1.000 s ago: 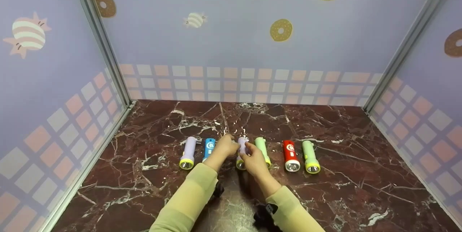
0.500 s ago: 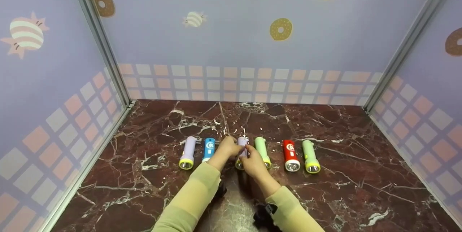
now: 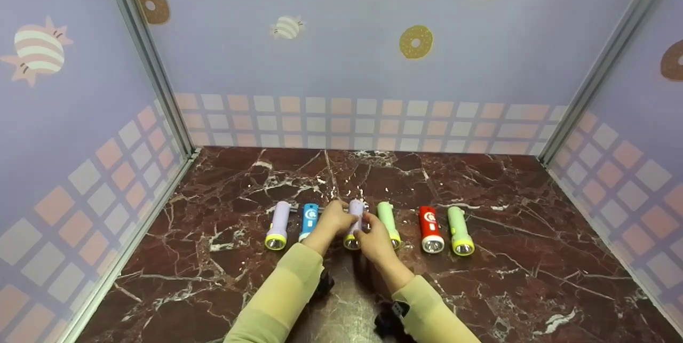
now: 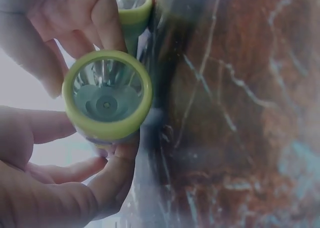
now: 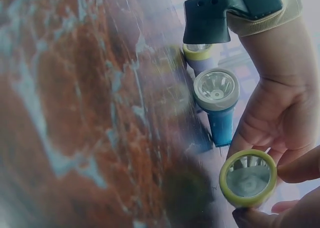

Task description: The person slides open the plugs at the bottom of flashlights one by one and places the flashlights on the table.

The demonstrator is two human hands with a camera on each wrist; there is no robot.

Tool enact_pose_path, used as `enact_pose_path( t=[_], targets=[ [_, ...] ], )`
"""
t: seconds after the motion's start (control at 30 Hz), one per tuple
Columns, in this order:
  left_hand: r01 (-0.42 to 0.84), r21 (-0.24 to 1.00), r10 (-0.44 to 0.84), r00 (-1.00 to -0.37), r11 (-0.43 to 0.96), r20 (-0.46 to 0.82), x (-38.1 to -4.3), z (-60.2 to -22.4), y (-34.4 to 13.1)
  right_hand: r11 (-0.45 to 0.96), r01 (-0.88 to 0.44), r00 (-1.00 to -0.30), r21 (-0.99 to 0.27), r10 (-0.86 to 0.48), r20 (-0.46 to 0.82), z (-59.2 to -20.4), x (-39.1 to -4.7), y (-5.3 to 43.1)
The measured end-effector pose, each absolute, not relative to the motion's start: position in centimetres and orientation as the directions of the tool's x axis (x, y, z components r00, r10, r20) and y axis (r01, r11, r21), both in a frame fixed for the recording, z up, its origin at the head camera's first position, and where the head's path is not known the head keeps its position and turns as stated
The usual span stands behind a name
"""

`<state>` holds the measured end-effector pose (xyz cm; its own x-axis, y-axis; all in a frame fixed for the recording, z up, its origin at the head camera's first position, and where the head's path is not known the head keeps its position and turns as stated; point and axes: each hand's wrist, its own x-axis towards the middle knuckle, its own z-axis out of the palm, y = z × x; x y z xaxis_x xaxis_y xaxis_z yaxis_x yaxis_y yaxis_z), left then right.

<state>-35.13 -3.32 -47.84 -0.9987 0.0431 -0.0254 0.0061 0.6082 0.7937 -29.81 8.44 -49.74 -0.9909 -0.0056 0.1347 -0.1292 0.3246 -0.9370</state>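
Both hands meet at a lilac flashlight (image 3: 356, 208) with a yellow-green rim, lying lens toward me in the middle of a row. My left hand (image 3: 335, 219) grips it from the left; in the left wrist view its fingers (image 4: 117, 175) curl in under the lamp head (image 4: 107, 95). From the right side my right hand (image 3: 376, 239) pinches the same flashlight, thumb and fingers close around the lamp head (image 5: 248, 178) in the right wrist view. Part of the barrel is hidden by the hands. A blue flashlight (image 3: 309, 219) lies just left of the left hand.
Another lilac flashlight (image 3: 279, 223) is at the row's left end. To the right lie a pale green flashlight (image 3: 386, 217), a red one (image 3: 428, 225) and a second pale green one (image 3: 458, 225). Patterned panels (image 3: 368, 71) enclose the dark marbled table (image 3: 480, 289).
The middle lilac flashlight has shifted slightly left, with both hands staying at it. The other flashlights have kept their places.
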Motion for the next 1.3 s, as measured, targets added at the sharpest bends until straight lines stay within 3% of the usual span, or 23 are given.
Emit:
enact_pose_path(
  t=[0.7, 1.3],
  targets=[
    [0.103, 0.913, 0.039, -0.995, 0.395, 0.095, -33.2, -46.8, -3.9, 0.111, -0.125, -0.992, -0.986, -0.024, 0.123, -49.3, -30.2, 9.4],
    [0.154, 0.956, 0.082, -0.987, 0.249, 0.138, -31.8, -46.9, -3.2, 0.045, -0.150, -0.989, -0.988, -0.001, 0.150, -49.7, -29.8, 10.8]
  ],
)
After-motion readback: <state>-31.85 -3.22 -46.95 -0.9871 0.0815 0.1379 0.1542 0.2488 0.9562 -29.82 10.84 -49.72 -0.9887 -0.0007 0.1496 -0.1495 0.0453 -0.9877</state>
